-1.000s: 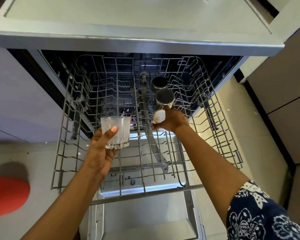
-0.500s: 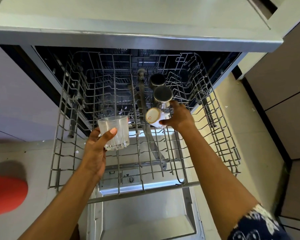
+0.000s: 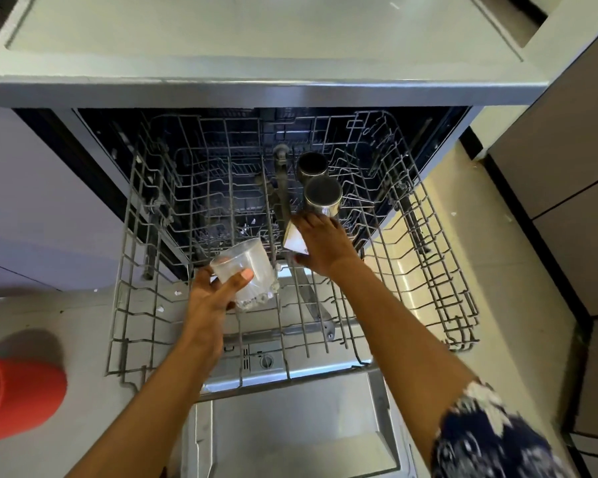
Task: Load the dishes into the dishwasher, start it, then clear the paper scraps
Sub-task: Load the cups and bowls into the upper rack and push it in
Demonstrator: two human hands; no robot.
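Observation:
The grey wire upper rack (image 3: 439,288) of the open dishwasher is pulled out in front of me. Two steel cups (image 3: 321,196) stand mouth-down in its middle row. My right hand (image 3: 325,248) lies on top of a small white cup (image 3: 294,241), turned mouth-down in the rack just in front of the steel cups. My left hand (image 3: 211,298) grips a clear drinking glass (image 3: 246,274), tilted with its mouth toward the left, above the rack's centre-left.
The dishwasher door (image 3: 290,432) lies open below the rack. A red bucket (image 3: 18,398) stands on the floor at left. White paper scraps (image 3: 159,308) lie on the floor and inside the machine. The grey counter (image 3: 256,46) overhangs above; brown cabinets (image 3: 567,150) stand at right.
My right hand has turned the white cup over and lowered it into the rack. My left hand has tipped the glass sideways and moved it toward the middle.

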